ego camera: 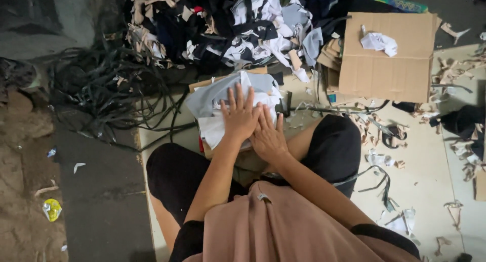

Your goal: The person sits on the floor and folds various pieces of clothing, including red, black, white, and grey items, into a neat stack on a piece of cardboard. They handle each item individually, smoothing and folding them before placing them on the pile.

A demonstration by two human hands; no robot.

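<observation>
I sit cross-legged on the floor. Both hands press flat on a stack of light grey and white fabric pieces point(215, 97) lying just in front of my knees. My left hand point(239, 116) lies on top with fingers spread, overlapping my right hand point(268, 135), which is flat beside and partly under it. Neither hand grips anything. A brown cardboard piece point(202, 84) shows under the stack's far edge.
A large heap of black, white and grey fabric scraps point(228, 24) lies beyond. Flattened cardboard point(387, 57) with a crumpled white scrap point(379, 42) sits at right. Black strips point(106, 90) tangle at left. Scissors point(387, 133) and offcuts litter the right floor.
</observation>
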